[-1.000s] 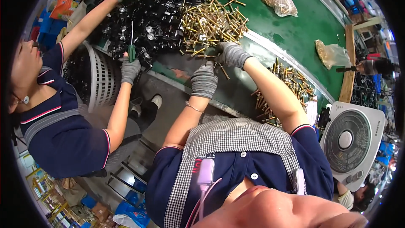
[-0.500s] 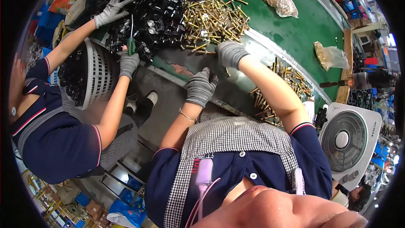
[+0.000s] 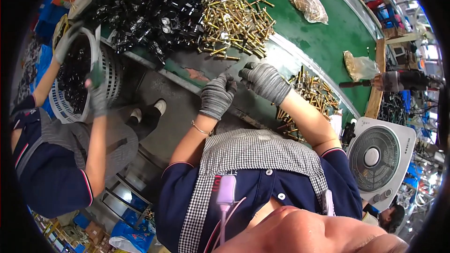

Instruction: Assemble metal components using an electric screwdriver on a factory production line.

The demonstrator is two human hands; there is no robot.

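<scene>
Both my hands wear grey striped knit gloves and are close together above the metal-topped near edge of the bench. My left hand (image 3: 217,97) has its fingers curled with the tips pinched toward the other hand. Facing it, my right hand (image 3: 266,82) is closed, thumb and fingers pressed together; what either hand holds is too small or hidden to make out. Just beyond them lies a heap of brass-coloured bolts (image 3: 238,26). A second pile of bolts (image 3: 313,98) sits to the right, partly behind my right forearm.
Black clamp-like metal parts (image 3: 154,14) form a large heap at far left. Bagged bolts (image 3: 308,7) and another plastic bag (image 3: 360,65) lie on the green bench (image 3: 328,37). A power driver (image 3: 398,82) and a fan (image 3: 377,157) stand right. A co-worker's gloved hand (image 3: 97,96) is beside a basket (image 3: 115,68).
My right hand has drawn back from the bolt heap toward my left hand, and its fingers have closed. The co-worker's hands have moved from the black parts to the basket.
</scene>
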